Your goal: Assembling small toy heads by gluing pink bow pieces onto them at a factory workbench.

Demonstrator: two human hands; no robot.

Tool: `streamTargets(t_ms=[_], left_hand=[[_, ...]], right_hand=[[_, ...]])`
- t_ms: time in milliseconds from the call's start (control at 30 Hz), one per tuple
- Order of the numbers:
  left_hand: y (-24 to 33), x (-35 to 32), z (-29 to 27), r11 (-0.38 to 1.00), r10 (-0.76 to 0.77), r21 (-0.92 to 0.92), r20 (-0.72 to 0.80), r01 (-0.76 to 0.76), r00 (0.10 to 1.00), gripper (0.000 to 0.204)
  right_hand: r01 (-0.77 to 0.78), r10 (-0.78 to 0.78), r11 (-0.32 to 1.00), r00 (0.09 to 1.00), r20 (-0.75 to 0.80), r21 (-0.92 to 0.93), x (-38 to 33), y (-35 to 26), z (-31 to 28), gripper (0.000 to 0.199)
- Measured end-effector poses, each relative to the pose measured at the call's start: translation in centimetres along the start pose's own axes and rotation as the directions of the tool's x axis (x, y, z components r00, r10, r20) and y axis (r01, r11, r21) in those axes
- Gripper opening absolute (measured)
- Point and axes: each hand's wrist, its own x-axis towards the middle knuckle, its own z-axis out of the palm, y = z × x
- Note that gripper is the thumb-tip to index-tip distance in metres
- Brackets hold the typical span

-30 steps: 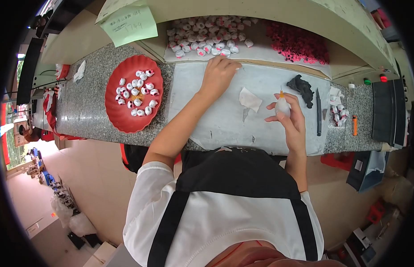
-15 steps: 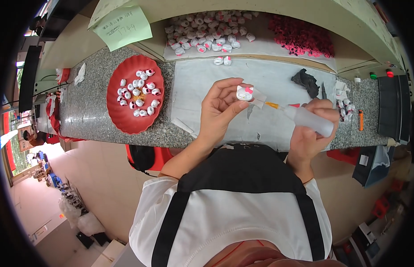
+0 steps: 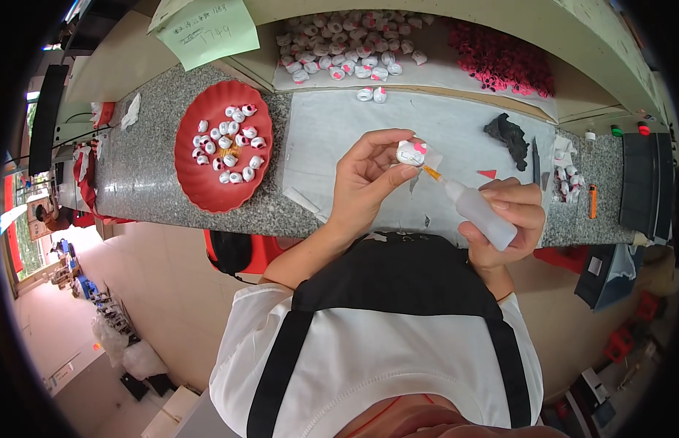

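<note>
Between the thumb and fingers of my left hand (image 3: 368, 175) is a small white cat-head figure (image 3: 412, 152) with a pink bow. My right hand (image 3: 511, 223) is wrapped round a translucent white squeeze bottle (image 3: 482, 213), held tilted. Its amber nozzle tip (image 3: 432, 173) points at the lower edge of the figure; whether they touch I cannot tell. Both hands are above a white sheet (image 3: 317, 131) on the bench. To the left, a red scalloped plate (image 3: 189, 171) carries several similar white heads.
A shelf at the back holds a heap of white heads (image 3: 346, 47) and a pile of pink pieces (image 3: 500, 58). Crumpled black material (image 3: 507, 139) lies right of the hands. Farther right are an orange cutter (image 3: 593, 201) and a dark bin (image 3: 646, 182).
The bottle has swung to a steeper tilt, its base coming nearer me and its nozzle closer to the figure. My left hand has shifted slightly right with the figure.
</note>
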Motion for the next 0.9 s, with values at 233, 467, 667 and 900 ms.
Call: streamTargets(t_ms=[233,467,667,900], left_hand=[[-0.02,-0.05,-0.03,1.000,0.006,0.010,0.000,-0.006,1.000,0.036],[0.00,-0.17,0.08,1.000,-0.008,0.003,-0.005,0.008,1.000,0.036],[0.04,-0.25,0.05,1.000,-0.006,-0.028,0.001,0.006,1.000,0.037],[-0.07,-0.30,-0.02,1.000,-0.021,-0.006,0.037,0.021,0.999,0.034]], right_hand=[[-0.012,0.010,0.998,0.999,-0.039,-0.054,-0.09,-0.16,0.48,0.037],[-0.004,0.002,0.999,0.999,-0.042,-0.034,-0.12,-0.23,0.25,0.036],[0.029,-0.033,0.997,0.998,-0.060,-0.077,-0.12,-0.22,0.30,0.036],[0.051,-0.054,0.997,0.997,-0.047,-0.057,-0.13,-0.12,0.38,0.036]])
